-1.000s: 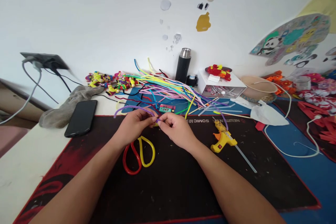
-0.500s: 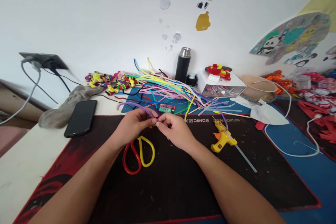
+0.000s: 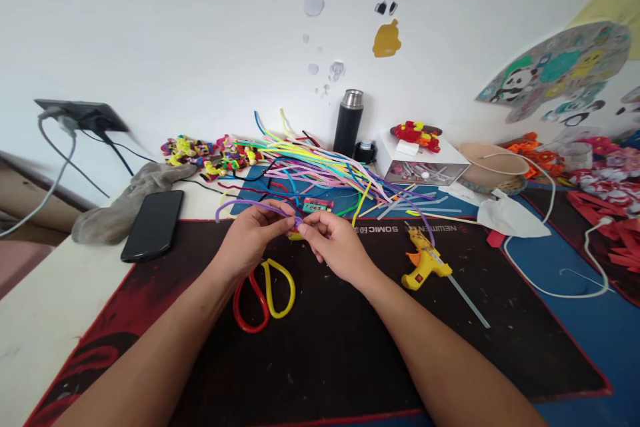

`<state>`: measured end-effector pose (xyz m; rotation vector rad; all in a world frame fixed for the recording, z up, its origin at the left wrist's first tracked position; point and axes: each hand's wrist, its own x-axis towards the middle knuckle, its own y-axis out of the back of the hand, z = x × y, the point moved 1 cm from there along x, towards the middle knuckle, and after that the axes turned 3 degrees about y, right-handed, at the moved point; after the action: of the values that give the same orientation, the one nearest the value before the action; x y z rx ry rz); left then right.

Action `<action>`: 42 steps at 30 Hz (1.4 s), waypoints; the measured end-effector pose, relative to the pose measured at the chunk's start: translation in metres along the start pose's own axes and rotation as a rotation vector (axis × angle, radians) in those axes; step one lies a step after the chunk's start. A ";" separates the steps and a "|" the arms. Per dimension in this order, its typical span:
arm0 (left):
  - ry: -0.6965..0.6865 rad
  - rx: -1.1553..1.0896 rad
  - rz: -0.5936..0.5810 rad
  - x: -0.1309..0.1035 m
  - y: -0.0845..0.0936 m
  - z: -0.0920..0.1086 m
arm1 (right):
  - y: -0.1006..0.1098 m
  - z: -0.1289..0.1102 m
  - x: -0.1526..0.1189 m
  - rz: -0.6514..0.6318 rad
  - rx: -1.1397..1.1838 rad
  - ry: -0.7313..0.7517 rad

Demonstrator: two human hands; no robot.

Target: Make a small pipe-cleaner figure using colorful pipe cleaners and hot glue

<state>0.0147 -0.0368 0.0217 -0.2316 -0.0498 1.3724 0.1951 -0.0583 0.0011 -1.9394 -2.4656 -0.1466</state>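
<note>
White wall behind black mat. Purple pipe cleaner at mat's far edge, pinched by closed fingertips of left hand and right hand. Scissors nearer; glue gun toward right edge; pipe cleaner pile beyond far edge.

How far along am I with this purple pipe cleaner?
Probably partway. The colourful figures at the back left look finished. In hand, the purple pipe cleaner is pinched between your left hand and right hand. Its long curved tail seems left to work, and loose pipe cleaners lie piled behind. How much shaping remains, I can't tell.
</note>
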 end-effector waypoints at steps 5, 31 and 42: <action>0.004 -0.049 0.017 -0.002 -0.005 -0.001 | -0.001 0.002 0.000 0.007 0.021 0.017; 0.054 0.016 -0.029 0.003 0.007 -0.006 | 0.001 -0.007 -0.002 0.040 -0.065 0.023; -0.008 0.290 -0.126 0.001 0.011 0.002 | 0.000 -0.002 -0.003 -0.013 -0.277 0.094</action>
<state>0.0041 -0.0334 0.0213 0.0207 0.1256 1.2377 0.1961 -0.0615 0.0032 -1.9570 -2.5101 -0.5941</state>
